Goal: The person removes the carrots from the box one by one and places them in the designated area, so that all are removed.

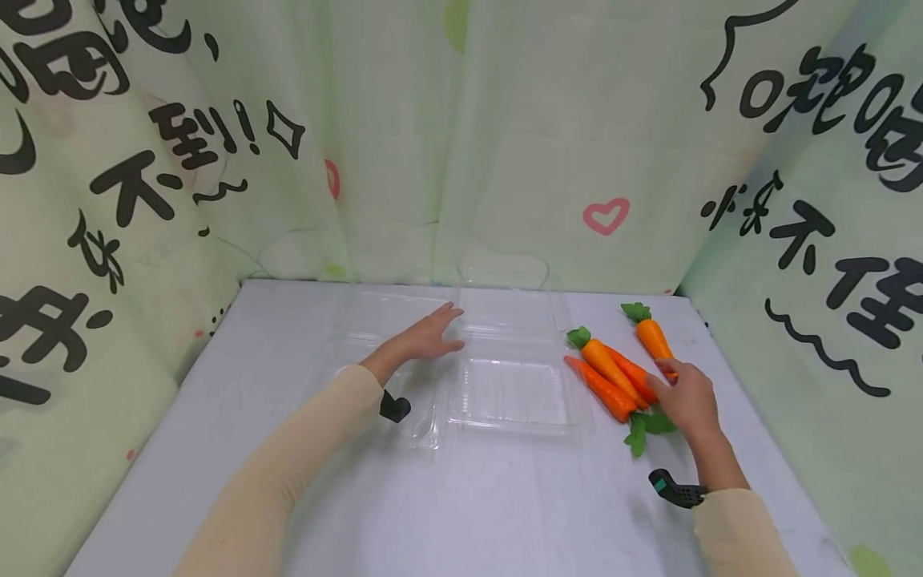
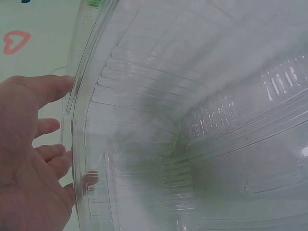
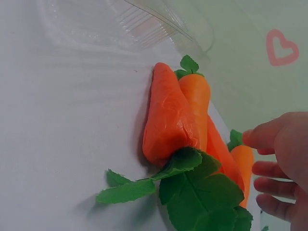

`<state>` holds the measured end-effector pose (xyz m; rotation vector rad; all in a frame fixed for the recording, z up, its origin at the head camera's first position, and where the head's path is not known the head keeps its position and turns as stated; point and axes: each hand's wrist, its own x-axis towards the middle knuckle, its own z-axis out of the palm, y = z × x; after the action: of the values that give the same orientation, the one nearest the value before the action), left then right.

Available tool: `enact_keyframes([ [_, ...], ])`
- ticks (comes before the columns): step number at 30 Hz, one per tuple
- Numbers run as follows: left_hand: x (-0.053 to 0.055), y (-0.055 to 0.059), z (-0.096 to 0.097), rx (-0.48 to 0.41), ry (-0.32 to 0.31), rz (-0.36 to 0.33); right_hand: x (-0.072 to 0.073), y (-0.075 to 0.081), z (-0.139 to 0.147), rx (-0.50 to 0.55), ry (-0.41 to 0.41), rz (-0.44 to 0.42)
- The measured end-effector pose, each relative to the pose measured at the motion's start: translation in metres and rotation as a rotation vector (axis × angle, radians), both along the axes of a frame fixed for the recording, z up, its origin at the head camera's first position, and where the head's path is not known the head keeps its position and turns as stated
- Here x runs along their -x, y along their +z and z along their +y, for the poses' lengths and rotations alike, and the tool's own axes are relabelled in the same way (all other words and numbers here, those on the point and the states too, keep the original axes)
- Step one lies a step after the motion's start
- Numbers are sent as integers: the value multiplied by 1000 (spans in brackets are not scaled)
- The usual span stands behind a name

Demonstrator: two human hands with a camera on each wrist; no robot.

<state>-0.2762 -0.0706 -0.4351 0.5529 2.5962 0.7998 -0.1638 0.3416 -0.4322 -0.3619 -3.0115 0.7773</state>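
Two clear plastic boxes lie side by side, the left box (image 1: pixel 421 425) partly beneath my left arm and the right box (image 1: pixel 515 393) beside the carrots. My left hand (image 1: pixel 431 332) reaches over them with fingers spread; in the left wrist view its fingertips are right at a clear box's rim (image 2: pixel 79 130). At the right, an upper carrot (image 1: pixel 652 336) lies apart from a cluster of orange toy carrots (image 1: pixel 606 385) with green leaves. Close over the upper carrot's lower end, my right hand (image 1: pixel 691 398) has its thumb and fingers apart.
A white tabletop (image 1: pixel 461 505) lies beneath everything. Pale green curtains (image 1: pixel 447 160) with black lettering and pink hearts surround it at the back and sides. Black straps with small devices are on both wrists, including a dark band (image 1: pixel 676 489) at the right.
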Motion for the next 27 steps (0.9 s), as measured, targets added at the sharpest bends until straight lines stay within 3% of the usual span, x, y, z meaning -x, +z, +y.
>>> enact_keyframes([
  [7, 0, -2, -5, -1, -28, 18, 7, 1, 3, -7, -55, -5],
  [11, 1, -2, -6, -8, -31, 19, 17, 2, 18, -37, -90, -57],
  [17, 0, -2, -6, 5, -25, 25, 27, -12, 37, 4, -114, -171],
  [27, -2, -1, -4, 6, -25, 23, 33, -25, 42, 71, -113, -171],
])
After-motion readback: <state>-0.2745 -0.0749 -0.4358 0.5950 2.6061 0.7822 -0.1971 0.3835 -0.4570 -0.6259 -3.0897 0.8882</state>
